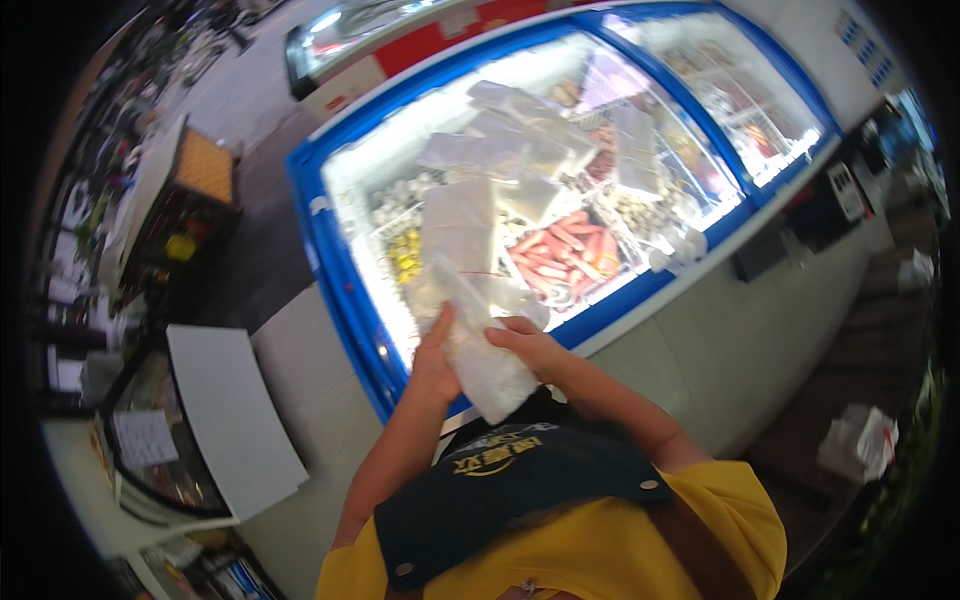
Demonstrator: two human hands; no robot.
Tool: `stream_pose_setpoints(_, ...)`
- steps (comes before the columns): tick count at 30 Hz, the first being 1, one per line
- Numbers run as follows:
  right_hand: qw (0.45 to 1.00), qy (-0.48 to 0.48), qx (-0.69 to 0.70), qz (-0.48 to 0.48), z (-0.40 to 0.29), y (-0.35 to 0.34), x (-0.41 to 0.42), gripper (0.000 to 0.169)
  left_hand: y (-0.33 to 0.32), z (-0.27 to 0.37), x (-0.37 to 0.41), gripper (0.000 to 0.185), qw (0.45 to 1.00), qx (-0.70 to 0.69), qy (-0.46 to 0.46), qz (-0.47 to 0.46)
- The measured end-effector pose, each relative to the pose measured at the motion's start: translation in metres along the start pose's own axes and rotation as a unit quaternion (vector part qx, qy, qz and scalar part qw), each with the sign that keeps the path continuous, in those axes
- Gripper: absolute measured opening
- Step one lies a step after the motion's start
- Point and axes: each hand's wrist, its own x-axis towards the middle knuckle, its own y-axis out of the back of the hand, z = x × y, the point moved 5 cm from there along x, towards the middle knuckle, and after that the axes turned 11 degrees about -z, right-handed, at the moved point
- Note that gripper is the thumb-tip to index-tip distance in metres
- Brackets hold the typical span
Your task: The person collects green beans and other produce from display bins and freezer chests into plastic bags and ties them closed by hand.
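My left hand [436,364] and my right hand [531,346] grip a long, folded stack of translucent plastic bags [484,360] from both sides, over the near edge of a blue-framed display freezer [622,307]. Past my fingers, more flat packs of clear bags [517,142] lie in an overlapping pile above the freezer's contents. To the right of the held bags, pink sausages [566,251] fill a wire basket. Small yellow pieces [405,255] show to the left, partly covered by a bag pack.
A white panel [232,420] stands beside a glass case at the left. Dark devices [817,210] sit by the freezer's right end. A crumpled white plastic bag [859,442] lies on a dark slatted surface at the right. A cart with an orange panel [202,166] stands beyond, on the left.
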Motion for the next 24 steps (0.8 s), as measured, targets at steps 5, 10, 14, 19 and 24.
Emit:
stream_pose_setpoints(5,0.975,0.175,-0.124,-0.059,-0.007,0.012,-0.013,0.026,0.017,0.085,-0.006,0.046,0.966,0.021,-0.246,0.076)
stream_pose_setpoints(10,0.935,0.150,-0.296,0.123,-0.015,0.085,-0.006,0.032,0.040,0.154,-0.030,0.047,0.944,-0.039,-0.328,0.017)
stream_pose_setpoints(14,0.717,0.037,-0.667,0.201,-0.056,0.108,0.019,0.037,0.049,0.147,-0.026,0.045,0.957,-0.063,-0.282,0.016)
stream_pose_setpoints(19,0.684,0.010,-0.697,0.213,-0.142,0.073,0.058,0.031,0.029,0.127,-0.017,0.045,0.973,-0.092,-0.207,-0.040)
stream_pose_setpoints(24,0.859,0.248,-0.446,-0.032,-0.139,-0.020,0.106,0.024,0.012,0.122,0.002,0.052,0.984,-0.098,-0.145,-0.039)
